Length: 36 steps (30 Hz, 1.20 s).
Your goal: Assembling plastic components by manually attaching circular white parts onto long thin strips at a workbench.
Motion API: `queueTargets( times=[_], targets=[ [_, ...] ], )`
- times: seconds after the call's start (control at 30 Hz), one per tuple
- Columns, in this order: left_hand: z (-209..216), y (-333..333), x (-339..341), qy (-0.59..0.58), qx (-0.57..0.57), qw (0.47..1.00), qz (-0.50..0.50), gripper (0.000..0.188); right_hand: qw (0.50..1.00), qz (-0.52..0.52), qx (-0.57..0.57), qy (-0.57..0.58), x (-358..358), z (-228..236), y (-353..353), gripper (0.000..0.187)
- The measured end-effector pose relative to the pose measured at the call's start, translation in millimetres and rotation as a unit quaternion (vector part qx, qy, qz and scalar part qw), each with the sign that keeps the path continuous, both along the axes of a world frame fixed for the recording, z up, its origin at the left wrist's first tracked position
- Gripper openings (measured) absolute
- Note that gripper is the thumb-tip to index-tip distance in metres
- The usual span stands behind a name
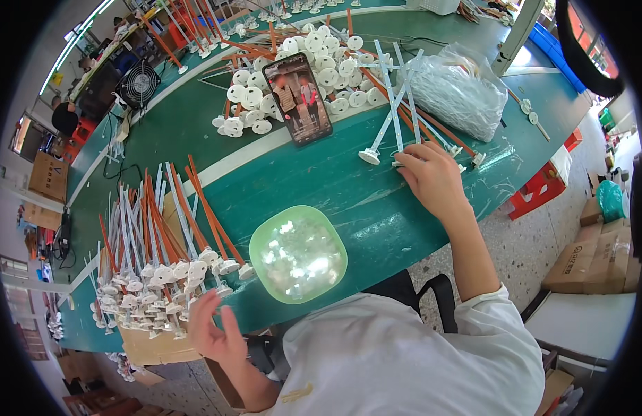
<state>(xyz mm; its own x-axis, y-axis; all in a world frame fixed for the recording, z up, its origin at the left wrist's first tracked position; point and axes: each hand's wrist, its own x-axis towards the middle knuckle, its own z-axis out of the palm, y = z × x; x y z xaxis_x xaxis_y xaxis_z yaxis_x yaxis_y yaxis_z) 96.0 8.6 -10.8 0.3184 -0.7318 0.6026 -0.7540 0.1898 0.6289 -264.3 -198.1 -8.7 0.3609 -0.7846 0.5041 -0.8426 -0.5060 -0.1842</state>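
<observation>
My right hand (435,179) is at the right of the green table, its fingertips closed around the lower end of a thin white strip (394,114). The strip stands among several crossed white and orange-brown strips, some with round white bases (369,156). My left hand (220,334) is at the table's near edge with thumb and fingers apart, holding nothing. Beside it lies a large bundle of white and orange strips with white disc ends (161,277). Between my hands sits a light green bowl (341,267) filled with small clear, shiny pieces.
A phone (298,100) leans against a heap of white discs (328,62) at the back. A clear plastic bag (456,90) lies at the right. A cardboard box (154,345) is under the left bundle. Red stools (539,191) and cartons stand beyond the table.
</observation>
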Motion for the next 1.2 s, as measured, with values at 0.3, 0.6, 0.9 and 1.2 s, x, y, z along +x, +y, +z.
queueTargets(
  times=[0.3,0.6,0.9,1.2],
  targets=[
    [4,-12,-41,0.054,0.081,0.985,-0.144,0.021,0.970,0.129,-0.170,-0.119,17,13,38,0.020],
    [7,-31,-76,0.226,0.137,0.873,-0.410,0.034,0.860,0.419,-0.100,-0.273,89,20,110,0.025],
    [-21,-10,-72,0.470,0.150,0.795,-0.353,0.025,0.859,0.397,-0.037,-0.321,109,1,118,0.033],
    [-22,-9,-63,0.522,0.136,0.718,-0.439,0.054,0.807,0.498,0.064,-0.310,99,15,118,0.034]
  ],
)
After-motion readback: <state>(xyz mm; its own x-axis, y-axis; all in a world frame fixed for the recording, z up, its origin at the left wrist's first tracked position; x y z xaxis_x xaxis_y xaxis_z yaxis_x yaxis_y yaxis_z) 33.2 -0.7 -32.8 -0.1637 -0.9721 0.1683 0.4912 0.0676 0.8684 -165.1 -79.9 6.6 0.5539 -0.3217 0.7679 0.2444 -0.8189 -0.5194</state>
